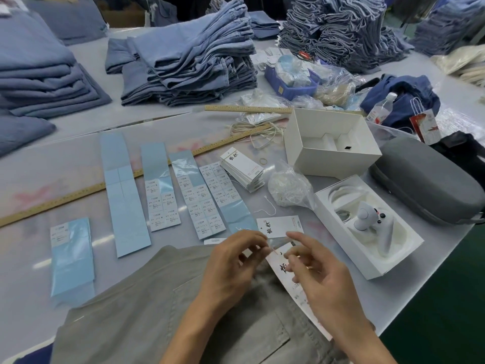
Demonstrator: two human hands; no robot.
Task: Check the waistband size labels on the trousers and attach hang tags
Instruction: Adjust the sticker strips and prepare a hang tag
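Working: we're fastening a hang tag [296, 282] to the grey trousers [157, 306], both hands meeting over the cloth near the table's front edge.
Left hand: our left hand [231, 261] has thumb and forefinger pinched together near the tag's top end, we judge on a thin tag string too fine to make out for sure.
Right hand: our right hand [317, 271] curls its lower fingers round the tag, forefinger stretched forward, steadying the card so the hole faces the other hand.
Tag: it lies slanted across the trousers, printed side up, top end between our fingertips.
Spare tag: a second tag [279, 226] sits just beyond the hands, close by for the next pair, we guess.
Stack: a tag stack [242, 169] waits further back.
Stickers: size sticker sheets [202, 203] lie in a row beside the trousers, so sizes read at a glance.
Strings: a bag of strings [287, 189] rests near the stack, one loose string [267, 206] beside it.
Jeans: folded jeans [189, 64] pile up at the back, well apart.
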